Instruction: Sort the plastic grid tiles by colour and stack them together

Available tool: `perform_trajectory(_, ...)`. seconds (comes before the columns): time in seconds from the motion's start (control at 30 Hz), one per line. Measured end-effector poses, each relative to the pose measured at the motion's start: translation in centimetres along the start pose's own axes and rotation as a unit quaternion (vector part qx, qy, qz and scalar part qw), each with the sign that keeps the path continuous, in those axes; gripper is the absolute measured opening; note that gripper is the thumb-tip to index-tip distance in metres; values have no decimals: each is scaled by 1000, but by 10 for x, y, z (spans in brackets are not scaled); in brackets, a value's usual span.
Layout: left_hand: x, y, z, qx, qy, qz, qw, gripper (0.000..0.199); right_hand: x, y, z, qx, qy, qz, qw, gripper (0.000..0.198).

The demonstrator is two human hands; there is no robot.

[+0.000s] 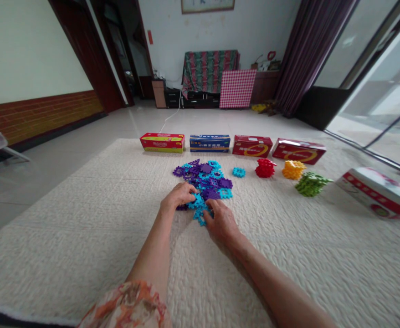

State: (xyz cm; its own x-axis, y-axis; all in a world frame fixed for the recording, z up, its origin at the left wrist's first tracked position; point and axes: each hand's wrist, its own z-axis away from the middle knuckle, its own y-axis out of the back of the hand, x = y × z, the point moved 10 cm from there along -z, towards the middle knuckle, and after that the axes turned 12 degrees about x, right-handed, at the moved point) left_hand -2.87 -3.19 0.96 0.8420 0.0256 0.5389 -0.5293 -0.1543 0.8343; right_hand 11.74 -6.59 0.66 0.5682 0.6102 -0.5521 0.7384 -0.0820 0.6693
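A loose pile of purple notched building pieces (206, 168) and light blue notched building pieces (226, 193) lies on the cream quilted mat. My left hand (180, 195) is at the near left of the pile, its fingers closed on a light blue piece (196, 201). At the near right, my right hand (222, 221) has thumb and fingers curled round another light blue piece (200, 216). Part of both pieces is hidden by the fingers. One light blue piece or small stack (238, 172) sits apart, right of the pile.
Further right stand a red stack (264, 168), a yellow stack (293, 169) and a green stack (311, 184) of similar pieces. Several cartons line the back, among them a blue box (210, 143). A white and red box (382, 192) lies at the right of the mat (94, 218).
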Motion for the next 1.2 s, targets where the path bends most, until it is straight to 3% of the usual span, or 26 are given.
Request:
perform_trajectory(0.4,3,-6,0,-15,-6,28,999,23,6,-4,-5,-27,-82,1,996,24)
perform_trajectory(0.57,3,-8,2,-30,2,57,998,21,0,-5,-2,-59,-51,13,997,24)
perform_trajectory(0.83,-5,-11,0,-35,-3,96,995,23,-16,-6,5,-125,50,33,990,38)
perform_trajectory(1.2,-17,-2,-2,-19,12,121,992,23,-18,-17,4,-182,91,120,972,26)
